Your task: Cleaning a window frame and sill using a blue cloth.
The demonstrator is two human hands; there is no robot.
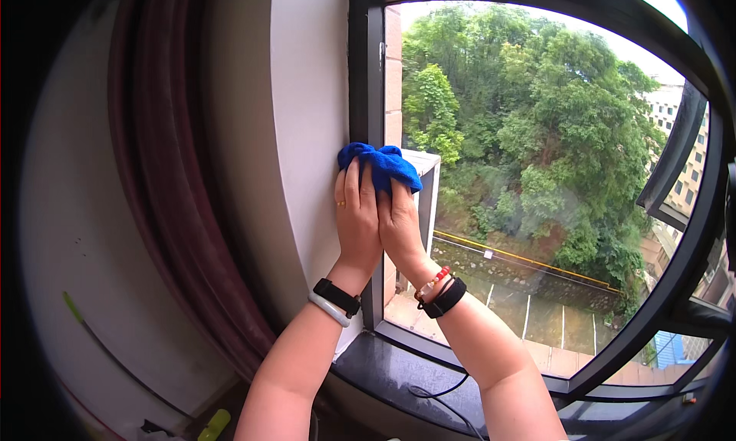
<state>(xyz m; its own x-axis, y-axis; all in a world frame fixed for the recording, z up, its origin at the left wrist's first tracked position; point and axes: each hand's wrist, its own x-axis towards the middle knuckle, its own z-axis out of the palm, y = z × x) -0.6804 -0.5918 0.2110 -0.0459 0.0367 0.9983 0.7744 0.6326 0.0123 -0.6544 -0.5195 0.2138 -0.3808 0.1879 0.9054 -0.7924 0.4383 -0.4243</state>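
Observation:
A bunched blue cloth point(388, 164) is pressed against the left side of the dark window frame point(368, 101). My left hand point(357, 216) lies over the cloth's left part, fingers pointing up. Beside it, touching along the thumb side, my right hand point(402, 222) holds the cloth's right part, which overlaps the edge of the window pane point(517, 170). Both palms face the frame, so the fingertips are partly hidden in the folds.
A dark stone windowsill point(397, 378) runs below, with a loose black cable point(440, 394) on it. To the left hang purple curtains point(167, 153) beside the white wall reveal point(310, 96). An opened window sash point(673, 153) juts out at the right. A green-tipped stick point(132, 363) leans at lower left.

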